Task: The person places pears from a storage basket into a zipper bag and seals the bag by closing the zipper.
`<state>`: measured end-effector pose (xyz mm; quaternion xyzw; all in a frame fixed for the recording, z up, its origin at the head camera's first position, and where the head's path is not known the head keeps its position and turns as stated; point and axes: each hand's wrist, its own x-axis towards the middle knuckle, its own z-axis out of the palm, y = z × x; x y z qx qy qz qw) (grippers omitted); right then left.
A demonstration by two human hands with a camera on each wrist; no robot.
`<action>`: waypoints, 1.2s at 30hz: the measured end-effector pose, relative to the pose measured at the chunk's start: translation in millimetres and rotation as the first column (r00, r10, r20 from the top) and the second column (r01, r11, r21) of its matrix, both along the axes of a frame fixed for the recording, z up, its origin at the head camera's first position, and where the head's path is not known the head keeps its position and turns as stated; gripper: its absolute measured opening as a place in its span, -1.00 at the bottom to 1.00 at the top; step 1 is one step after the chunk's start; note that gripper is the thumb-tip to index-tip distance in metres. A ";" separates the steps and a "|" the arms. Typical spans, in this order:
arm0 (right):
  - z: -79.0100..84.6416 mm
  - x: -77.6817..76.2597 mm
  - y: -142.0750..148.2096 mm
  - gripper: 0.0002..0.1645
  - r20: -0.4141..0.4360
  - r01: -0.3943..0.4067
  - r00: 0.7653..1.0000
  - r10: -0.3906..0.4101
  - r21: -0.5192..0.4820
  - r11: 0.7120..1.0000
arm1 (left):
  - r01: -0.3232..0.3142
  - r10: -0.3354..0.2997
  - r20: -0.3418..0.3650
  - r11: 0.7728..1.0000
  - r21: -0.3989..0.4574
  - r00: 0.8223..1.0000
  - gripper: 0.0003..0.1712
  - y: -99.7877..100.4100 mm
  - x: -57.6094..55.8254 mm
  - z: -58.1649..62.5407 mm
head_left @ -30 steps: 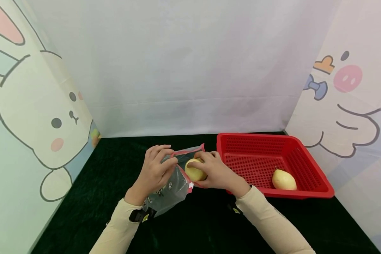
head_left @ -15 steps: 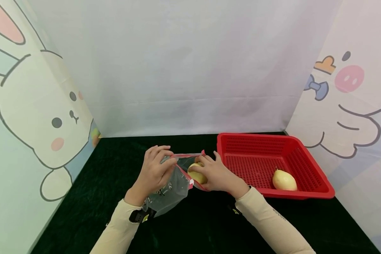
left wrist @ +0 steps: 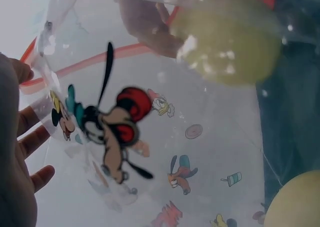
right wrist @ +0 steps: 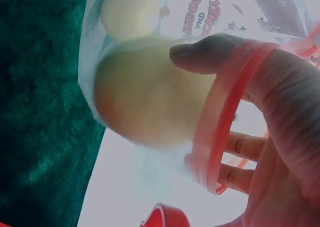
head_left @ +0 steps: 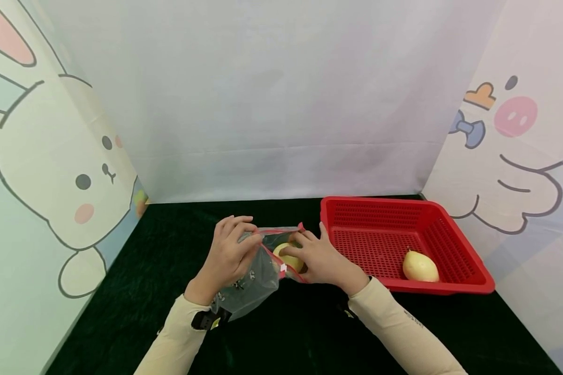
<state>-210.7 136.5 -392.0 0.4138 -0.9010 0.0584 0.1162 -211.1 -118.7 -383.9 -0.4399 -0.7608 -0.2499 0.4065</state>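
Observation:
My left hand (head_left: 230, 255) pinches the red rim of a clear zip bag (head_left: 253, 286) printed with cartoon figures, holding its mouth apart. My right hand (head_left: 321, 260) reaches into that mouth from the right. Its fingers curl over a round yellow pear (head_left: 288, 256) just inside the opening. In the right wrist view the thumb (right wrist: 200, 54) lies against the pear, and the bag's red strip (right wrist: 225, 107) crosses the hand. A second yellow pear (right wrist: 130, 12) lies deeper in the bag; its edge also shows low in the left wrist view.
A red perforated plastic basket (head_left: 370, 208) stands right of the hands. One pale yellow pear (head_left: 420, 266) with a stem lies in its front right part. Dark green cloth (head_left: 169, 234) covers the table, with a white curtain (head_left: 281, 104) behind and cartoon-printed panels at both sides.
My right hand has lowered slightly and pushed the pear down past the bag's rim, the pear ending a little left of the fingers. The left hand and basket stay put.

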 end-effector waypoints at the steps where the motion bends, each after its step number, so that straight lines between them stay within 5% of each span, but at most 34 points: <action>1: 0.0 0.3 0.3 -0.49 -0.003 0.006 1.000 -0.006 0.004 1.000 | 0.002 -0.002 -0.006 1.000 0.002 1.000 -0.59 0.1 -0.3 -0.1; 13: -1.4 1.4 0.0 -0.37 -0.008 0.043 0.999 -0.043 0.043 0.998 | -0.002 0.002 0.023 1.000 0.018 1.000 -0.60 -2.2 1.1 -2.2; 36: -2.7 -1.6 6.8 -0.43 -0.047 -0.054 0.998 0.052 -0.042 0.998 | 0.020 -0.021 0.070 1.000 0.016 0.997 -0.60 -0.5 1.0 -4.9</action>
